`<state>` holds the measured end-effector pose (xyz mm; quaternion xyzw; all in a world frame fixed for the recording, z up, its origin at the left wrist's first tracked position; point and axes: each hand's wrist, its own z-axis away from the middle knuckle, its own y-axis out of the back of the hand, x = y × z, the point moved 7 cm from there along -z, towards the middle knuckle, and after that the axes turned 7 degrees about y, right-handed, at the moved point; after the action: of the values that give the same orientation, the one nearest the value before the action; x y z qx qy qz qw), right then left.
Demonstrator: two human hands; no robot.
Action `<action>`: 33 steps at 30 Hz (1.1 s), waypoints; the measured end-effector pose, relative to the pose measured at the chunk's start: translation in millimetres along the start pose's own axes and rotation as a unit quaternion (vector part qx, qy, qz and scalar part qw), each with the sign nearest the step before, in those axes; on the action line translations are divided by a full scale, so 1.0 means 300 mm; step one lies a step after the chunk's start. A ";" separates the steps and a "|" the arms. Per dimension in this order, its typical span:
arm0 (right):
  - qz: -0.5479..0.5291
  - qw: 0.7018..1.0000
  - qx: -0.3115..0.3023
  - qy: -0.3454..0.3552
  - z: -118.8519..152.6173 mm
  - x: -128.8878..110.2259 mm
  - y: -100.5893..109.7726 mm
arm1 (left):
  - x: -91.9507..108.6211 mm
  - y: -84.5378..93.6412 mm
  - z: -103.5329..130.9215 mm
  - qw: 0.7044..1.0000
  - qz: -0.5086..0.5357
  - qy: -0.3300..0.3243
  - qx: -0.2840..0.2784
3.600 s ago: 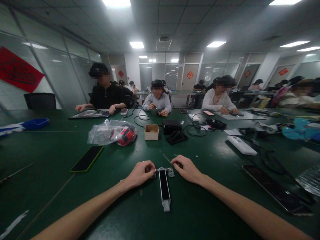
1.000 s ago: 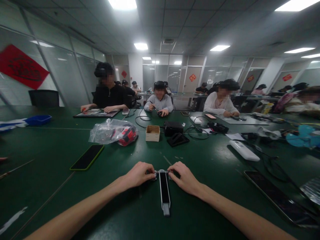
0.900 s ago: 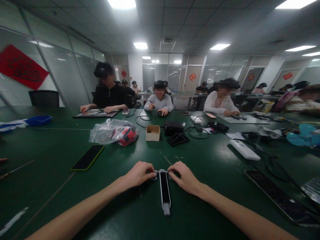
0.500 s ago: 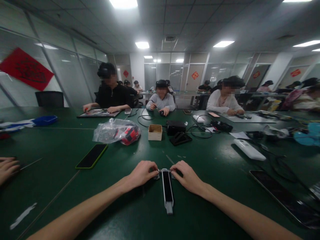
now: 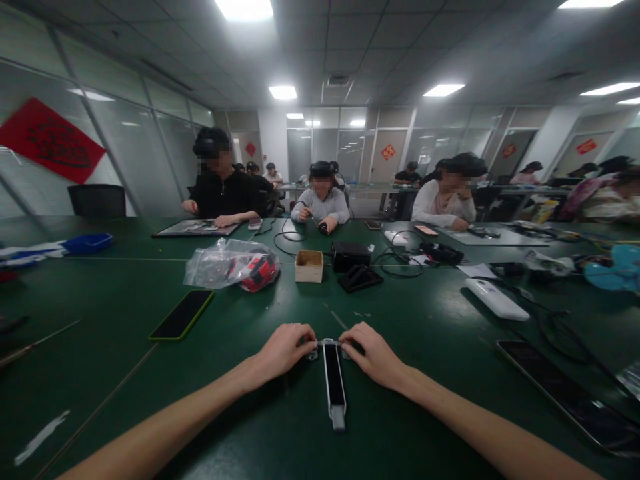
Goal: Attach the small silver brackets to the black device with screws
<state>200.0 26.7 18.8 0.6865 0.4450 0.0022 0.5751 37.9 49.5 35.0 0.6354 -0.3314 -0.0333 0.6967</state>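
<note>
A slim black device with a white rim [image 5: 335,377] lies lengthwise on the green table [image 5: 240,427] in front of me, a pale grey piece at its near end. On the left of its far end, my left hand [image 5: 287,350] pinches a small metallic part whose shape is mostly hidden. From the other side, my right hand [image 5: 373,355] pinches at the device's far end; what its fingertips hold is too small to make out. Small clear or silvery bits show beneath both sets of fingertips.
Beyond my hands are an open small box [image 5: 309,267], a black case [image 5: 351,256] and a plastic bag with red items [image 5: 233,265]. A green-edged phone [image 5: 182,315] lies left; a white device [image 5: 496,299], dark tablet [image 5: 565,393] and cables lie right. People sit opposite.
Another person's hand at the left edge has gone out of view, leaving a thin tool there. Across the table, a person at the right has raised one hand to the face. My hands keep their pose.
</note>
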 end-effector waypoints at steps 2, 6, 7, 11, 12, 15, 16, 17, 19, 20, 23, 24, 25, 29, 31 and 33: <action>0.000 1.000 0.002 0.000 0.001 0.000 0.001 | -0.004 -0.002 -0.001 1.000 0.000 0.000 0.003; 0.003 1.000 -0.001 -0.006 0.002 0.000 0.000 | -0.014 -0.007 -0.004 1.000 0.014 0.005 0.003; 0.003 1.000 -0.002 -0.006 0.002 -0.001 0.000 | -0.016 -0.007 -0.005 1.000 0.017 0.006 0.002; 0.005 1.000 -0.004 -0.005 0.000 -0.005 0.001 | -0.012 0.000 -0.004 1.000 0.026 0.006 -0.003; 0.006 1.000 -0.004 -0.004 0.000 -0.007 0.002 | -0.012 0.001 -0.004 1.000 0.027 0.009 -0.004; 0.004 1.000 0.001 0.000 -0.003 -0.017 0.008 | -0.013 0.004 -0.003 0.999 0.027 0.015 -0.007; 0.002 1.000 0.001 -0.001 -0.003 -0.019 0.010 | -0.012 0.004 -0.003 0.999 0.029 0.014 -0.007; -0.001 1.000 0.000 -0.002 -0.003 -0.021 0.010 | -0.010 0.004 -0.003 0.999 0.031 0.011 -0.008; -0.004 1.000 0.001 -0.004 -0.002 -0.020 0.009 | -0.008 0.004 -0.003 0.999 0.034 0.010 -0.009; -0.004 1.000 0.001 -0.004 -0.001 -0.018 0.009 | -0.007 0.004 -0.002 0.999 0.035 0.012 -0.011; -0.001 1.000 0.002 -0.002 0.001 -0.011 0.005 | -0.004 0.005 0.000 0.999 0.032 0.023 -0.013; -0.001 1.000 0.001 -0.002 0.001 -0.008 0.003 | -0.003 0.006 0.001 0.999 0.031 0.025 -0.013; 0.000 1.000 0.001 -0.001 0.001 -0.006 0.002 | -0.001 0.007 0.002 0.999 0.030 0.026 -0.012; 0.008 1.000 0.000 -0.001 0.001 -0.005 0.002 | -0.004 0.008 0.003 0.999 0.033 0.030 -0.009; 0.010 1.000 -0.003 -0.003 0.001 -0.004 0.002 | -0.006 0.007 0.003 0.999 0.036 0.029 -0.008; 0.009 1.000 -0.006 -0.006 0.002 -0.003 0.001 | -0.008 0.006 0.002 0.999 0.039 0.028 -0.006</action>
<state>200.0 25.8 19.2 0.6872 0.4354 0.0060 0.5815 34.9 50.5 35.7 0.6184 -0.3361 0.0099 0.7103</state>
